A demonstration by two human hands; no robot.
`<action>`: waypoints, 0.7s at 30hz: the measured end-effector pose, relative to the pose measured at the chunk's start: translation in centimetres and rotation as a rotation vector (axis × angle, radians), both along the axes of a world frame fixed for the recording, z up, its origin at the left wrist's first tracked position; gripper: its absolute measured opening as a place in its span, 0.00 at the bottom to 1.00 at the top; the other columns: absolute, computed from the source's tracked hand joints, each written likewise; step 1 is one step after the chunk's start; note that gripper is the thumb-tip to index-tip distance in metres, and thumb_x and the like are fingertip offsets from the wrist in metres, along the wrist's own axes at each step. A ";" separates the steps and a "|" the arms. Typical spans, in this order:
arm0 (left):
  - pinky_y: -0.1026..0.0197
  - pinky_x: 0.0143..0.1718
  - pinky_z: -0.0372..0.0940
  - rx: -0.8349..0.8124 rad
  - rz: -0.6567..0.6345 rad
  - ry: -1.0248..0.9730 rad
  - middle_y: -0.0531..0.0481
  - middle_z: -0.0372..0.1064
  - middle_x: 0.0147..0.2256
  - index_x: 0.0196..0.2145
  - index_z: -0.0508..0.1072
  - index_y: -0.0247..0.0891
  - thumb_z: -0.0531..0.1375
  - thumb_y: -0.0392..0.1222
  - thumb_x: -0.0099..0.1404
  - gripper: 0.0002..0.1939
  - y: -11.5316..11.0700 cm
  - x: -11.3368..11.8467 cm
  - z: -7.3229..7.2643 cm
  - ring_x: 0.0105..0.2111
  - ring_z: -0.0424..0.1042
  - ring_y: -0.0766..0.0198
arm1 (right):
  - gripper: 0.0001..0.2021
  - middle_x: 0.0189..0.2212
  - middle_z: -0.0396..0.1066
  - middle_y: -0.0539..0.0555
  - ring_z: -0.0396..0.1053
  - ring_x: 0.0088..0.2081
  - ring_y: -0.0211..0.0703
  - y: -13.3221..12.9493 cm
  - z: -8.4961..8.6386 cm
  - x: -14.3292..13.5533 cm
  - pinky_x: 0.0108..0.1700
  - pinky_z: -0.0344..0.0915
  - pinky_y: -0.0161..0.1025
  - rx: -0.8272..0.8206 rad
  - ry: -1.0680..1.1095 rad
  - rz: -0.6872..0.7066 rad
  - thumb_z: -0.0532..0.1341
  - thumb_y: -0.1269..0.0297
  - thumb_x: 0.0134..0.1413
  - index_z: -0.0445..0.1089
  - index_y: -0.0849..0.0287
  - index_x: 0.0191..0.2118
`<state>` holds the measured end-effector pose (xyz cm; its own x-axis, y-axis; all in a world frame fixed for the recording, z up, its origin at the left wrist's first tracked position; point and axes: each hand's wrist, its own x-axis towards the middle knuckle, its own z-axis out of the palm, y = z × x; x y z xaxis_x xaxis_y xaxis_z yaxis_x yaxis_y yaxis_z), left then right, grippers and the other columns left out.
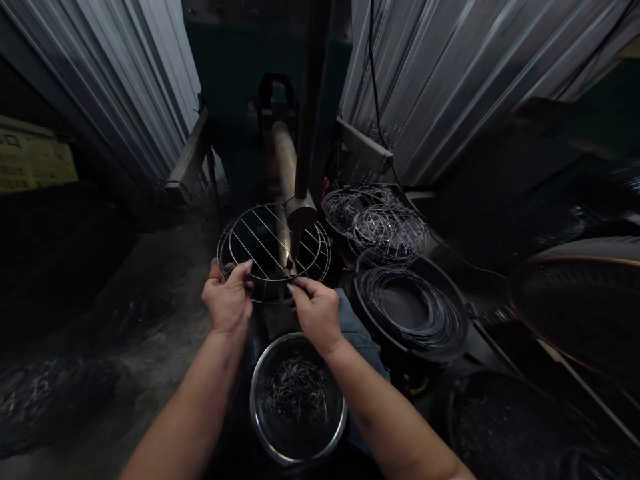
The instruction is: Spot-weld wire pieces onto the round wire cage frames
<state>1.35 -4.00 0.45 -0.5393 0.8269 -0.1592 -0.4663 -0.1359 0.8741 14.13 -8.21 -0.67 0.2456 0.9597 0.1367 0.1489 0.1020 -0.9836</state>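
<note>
The round wire rack (pixel 263 245) is in front of the person, at the lower tip of a dark upright rod (pixel 311 100), and a brass-coloured cylinder (pixel 286 157) reaches over it from behind. The left hand (pixel 229 298) holds the rack's left front rim, with the thumb on top. The right hand (pixel 317 311) has its fingers close together at the front rim, just beside the rod's tip; I cannot tell whether they pinch the rim or a small piece.

On the left, the grey floor (pixel 175 260) spreads beyond the rack's edge. On the right the room is tighter: a pile of wire grids (pixel 387 230) lies near the rack's edge, and a dark basin (pixel 464 337) with coiled wire hoops (pixel 415 307) stands nearer to the person. Below, between the forearms, is a steel bowl (pixel 295 443).

A yellow crate (pixel 35 160) at far left carries a small reddish mark, too blurred to read.

The rack has thin, shiny parallel bars inside circular rims. The bowl is smooth and round, with short metal bits (pixel 297 390) heaped inside. Ribbed metal sheets (pixel 435 87) rise behind.
</note>
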 end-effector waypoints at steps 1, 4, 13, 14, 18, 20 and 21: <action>0.68 0.18 0.54 0.005 -0.001 -0.003 0.55 0.64 0.30 0.32 0.66 0.37 0.70 0.37 0.39 0.21 0.1 -0.1 -0.1 0.22 0.63 0.72 | 0.09 0.24 0.76 0.51 0.72 0.25 0.42 -0.1 -0.4 -0.1 0.28 0.69 0.37 -0.033 0.109 -0.007 0.62 0.62 0.51 0.78 0.57 0.34; 0.69 0.18 0.54 0.002 -0.012 -0.013 0.55 0.64 0.31 0.33 0.67 0.37 0.70 0.37 0.39 0.22 0.5 -0.2 -0.2 0.23 0.64 0.72 | 0.10 0.22 0.74 0.50 0.73 0.24 0.41 -0.2 -0.9 -0.2 0.25 0.70 0.35 -0.078 0.312 -0.041 0.64 0.59 0.49 0.77 0.60 0.34; 0.69 0.17 0.54 -0.002 -0.039 -0.004 0.54 0.65 0.31 0.34 0.69 0.37 0.69 0.37 0.39 0.22 1.9 -0.4 -0.5 0.23 0.64 0.71 | 0.10 0.30 0.77 0.52 0.73 0.25 0.40 1.1 -1.3 -0.5 0.28 0.71 0.35 -0.015 0.271 -0.103 0.65 0.59 0.48 0.77 0.61 0.34; 0.69 0.17 0.54 -0.005 -0.035 0.001 0.54 0.65 0.31 0.35 0.69 0.37 0.69 0.37 0.39 0.22 2.1 -0.5 -0.6 0.23 0.65 0.71 | 0.11 0.30 0.78 0.52 0.73 0.25 0.40 1.2 -1.3 -0.4 0.28 0.71 0.36 -0.015 0.269 -0.101 0.65 0.59 0.48 0.77 0.61 0.34; 0.69 0.17 0.54 -0.004 -0.017 0.026 0.55 0.65 0.31 0.34 0.69 0.37 0.69 0.37 0.40 0.21 2.4 -0.5 -0.4 0.23 0.64 0.72 | 0.11 0.31 0.78 0.52 0.73 0.24 0.39 1.7 -1.3 -0.5 0.28 0.71 0.35 -0.022 0.281 -0.096 0.65 0.59 0.47 0.77 0.60 0.34; 0.69 0.17 0.54 -0.008 -0.011 0.025 0.55 0.65 0.30 0.33 0.69 0.37 0.69 0.37 0.40 0.21 2.6 -0.5 -0.2 0.22 0.64 0.72 | 0.10 0.30 0.77 0.52 0.73 0.24 0.39 2.0 -1.1 -0.5 0.29 0.71 0.35 -0.016 0.291 -0.097 0.65 0.60 0.47 0.77 0.60 0.33; 0.69 0.17 0.54 -0.008 -0.005 0.021 0.55 0.64 0.30 0.32 0.68 0.37 0.69 0.37 0.40 0.21 2.7 -0.4 -0.1 0.22 0.64 0.72 | 0.09 0.29 0.77 0.51 0.72 0.24 0.39 2.1 -0.9 -0.6 0.29 0.70 0.35 -0.013 0.299 -0.099 0.65 0.60 0.47 0.77 0.60 0.33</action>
<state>0.90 -1.32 0.32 -0.5382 0.8285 -0.1549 -0.4486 -0.1260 0.8848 13.55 -6.12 -1.61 0.3656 0.9302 0.0327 -0.1384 0.0890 -0.9864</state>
